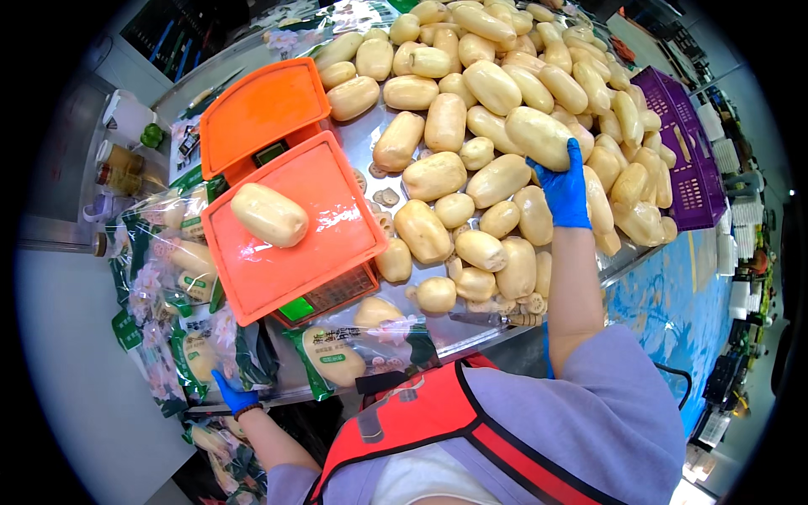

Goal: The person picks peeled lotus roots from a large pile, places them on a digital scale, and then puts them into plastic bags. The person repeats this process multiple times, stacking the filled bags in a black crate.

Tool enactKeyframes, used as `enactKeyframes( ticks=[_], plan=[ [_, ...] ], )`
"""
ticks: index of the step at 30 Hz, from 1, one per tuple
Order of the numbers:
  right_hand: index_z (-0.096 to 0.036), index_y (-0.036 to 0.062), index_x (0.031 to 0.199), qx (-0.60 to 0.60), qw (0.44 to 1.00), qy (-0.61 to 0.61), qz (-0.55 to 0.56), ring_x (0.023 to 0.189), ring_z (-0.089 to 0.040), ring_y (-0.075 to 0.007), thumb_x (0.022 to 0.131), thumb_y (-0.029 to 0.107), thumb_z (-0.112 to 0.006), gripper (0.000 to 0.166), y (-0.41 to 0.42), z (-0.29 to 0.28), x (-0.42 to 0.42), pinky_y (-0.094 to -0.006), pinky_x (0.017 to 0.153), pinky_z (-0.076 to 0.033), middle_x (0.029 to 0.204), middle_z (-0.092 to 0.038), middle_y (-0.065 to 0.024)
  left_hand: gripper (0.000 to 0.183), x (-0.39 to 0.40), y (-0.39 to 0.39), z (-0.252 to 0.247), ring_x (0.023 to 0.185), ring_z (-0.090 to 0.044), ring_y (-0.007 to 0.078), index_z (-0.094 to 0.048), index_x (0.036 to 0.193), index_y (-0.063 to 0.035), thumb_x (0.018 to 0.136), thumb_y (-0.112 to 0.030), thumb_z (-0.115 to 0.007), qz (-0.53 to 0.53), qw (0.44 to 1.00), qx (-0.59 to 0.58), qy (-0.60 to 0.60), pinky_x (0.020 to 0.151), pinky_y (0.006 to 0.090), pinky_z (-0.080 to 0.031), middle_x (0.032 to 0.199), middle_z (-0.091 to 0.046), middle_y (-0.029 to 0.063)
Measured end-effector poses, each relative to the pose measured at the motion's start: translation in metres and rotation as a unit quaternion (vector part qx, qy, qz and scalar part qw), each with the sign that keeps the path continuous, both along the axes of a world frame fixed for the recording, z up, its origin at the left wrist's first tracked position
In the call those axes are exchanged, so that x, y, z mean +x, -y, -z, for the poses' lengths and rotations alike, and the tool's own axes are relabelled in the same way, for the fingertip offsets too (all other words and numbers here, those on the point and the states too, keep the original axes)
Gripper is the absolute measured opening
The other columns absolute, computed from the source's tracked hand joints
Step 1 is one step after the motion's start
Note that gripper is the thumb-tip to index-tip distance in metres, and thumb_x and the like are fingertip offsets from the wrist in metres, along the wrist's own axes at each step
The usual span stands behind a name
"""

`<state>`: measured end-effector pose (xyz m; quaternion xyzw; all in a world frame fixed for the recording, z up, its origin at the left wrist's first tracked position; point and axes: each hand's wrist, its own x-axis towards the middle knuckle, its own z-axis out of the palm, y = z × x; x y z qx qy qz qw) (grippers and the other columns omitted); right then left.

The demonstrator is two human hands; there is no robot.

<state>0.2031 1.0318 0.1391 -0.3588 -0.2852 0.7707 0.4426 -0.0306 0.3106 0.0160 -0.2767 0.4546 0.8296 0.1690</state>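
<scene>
My right hand [564, 189], in a blue glove, grips a peeled lotus root segment [538, 136] at the edge of a large pile of lotus roots [495, 85]. My left hand [235, 391], also blue-gloved, is at the table's front left edge, against a printed plastic bag of lotus root [211, 353]; whether its fingers hold the bag cannot be told. One lotus root [269, 214] lies on the orange-red top of a weighing scale [328, 196]. Behind it stands a second orange scale [262, 113]. Another bagged lotus root [334, 356] lies at the front edge.
Several filled bags [183, 252] lie left of the scales. A knife with a wooden handle [521, 320] rests at the metal table's front edge, near cut lotus slices [533, 303]. A purple plastic crate [688, 151] stands on the right. More bags [221, 454] lie below the table edge.
</scene>
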Motion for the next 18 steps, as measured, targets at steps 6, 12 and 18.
enactKeyframes(
  ticks=[6,12,18],
  plan=[
    [-0.056,0.0056,0.116,-0.003,0.975,0.186,-0.119,0.083,-0.063,-0.0229,0.086,0.047,-0.062,0.052,0.037,0.011,0.0,-0.0315,0.061,-0.055,0.102,-0.063,-0.0109,0.059,-0.001,0.009,0.005,0.117,-0.05,0.0311,-0.049,0.13,-0.0084,0.09,-0.053,-0.051,0.009,1.0,0.0,0.007,0.1,0.0453,-0.038,0.129,-0.053,0.011],
    [-0.054,0.0004,0.121,0.156,0.923,0.287,-0.202,0.098,-0.058,-0.018,0.087,0.038,-0.065,0.052,0.07,0.026,-0.003,-0.0291,0.069,-0.055,0.112,-0.058,-0.0103,0.058,-0.006,0.008,0.008,0.118,-0.049,0.0311,-0.049,0.129,-0.008,0.092,-0.052,-0.048,0.016,1.0,0.008,-0.005,0.102,0.0454,-0.037,0.129,-0.053,0.0112],
    [-0.053,-0.0008,0.123,0.396,0.864,0.312,-0.009,0.102,-0.056,-0.0142,0.091,0.009,-0.059,0.034,0.067,0.042,0.061,-0.0262,0.085,-0.05,0.12,-0.056,-0.008,0.056,-0.015,0.039,0.028,0.12,-0.046,0.0319,-0.048,0.13,-0.0073,0.093,-0.05,-0.047,0.048,0.999,0.01,0.01,0.104,0.0462,-0.034,0.132,-0.051,0.0116]
  ],
)
